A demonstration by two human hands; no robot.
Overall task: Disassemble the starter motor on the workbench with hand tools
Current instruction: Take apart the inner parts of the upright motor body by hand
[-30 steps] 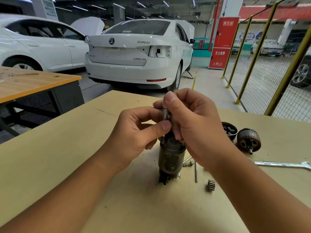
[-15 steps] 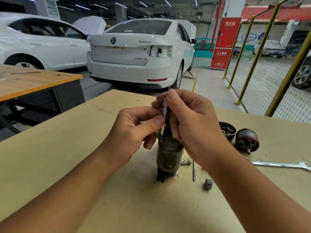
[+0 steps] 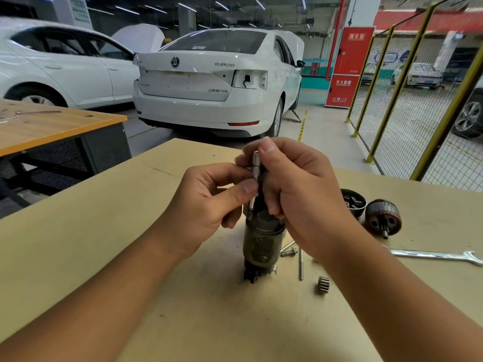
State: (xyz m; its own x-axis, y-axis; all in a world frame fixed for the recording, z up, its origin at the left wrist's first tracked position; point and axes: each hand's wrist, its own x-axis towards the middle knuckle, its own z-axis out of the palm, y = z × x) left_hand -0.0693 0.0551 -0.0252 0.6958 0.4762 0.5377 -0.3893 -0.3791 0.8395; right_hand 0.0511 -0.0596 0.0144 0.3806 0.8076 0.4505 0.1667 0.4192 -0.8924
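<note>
The dark cylindrical starter motor body (image 3: 261,241) stands upright on the workbench (image 3: 104,244). A slim silver shaft-like tool (image 3: 254,165) rises from its top. My right hand (image 3: 295,189) curls round the upper part of that tool and the top of the motor. My left hand (image 3: 209,205) pinches the tool's lower stem between thumb and fingers. The joint between tool and motor is hidden by my fingers.
To the right lie an armature (image 3: 383,218), a black end cap (image 3: 352,201), a silver open-end wrench (image 3: 439,256), a long bolt (image 3: 301,265), a short bolt (image 3: 287,252) and a small pinion gear (image 3: 323,284). White cars stand beyond the bench.
Both hands stay on the tool above the motor; my left thumb has slid slightly along the stem. The motor body stands in the same spot.
</note>
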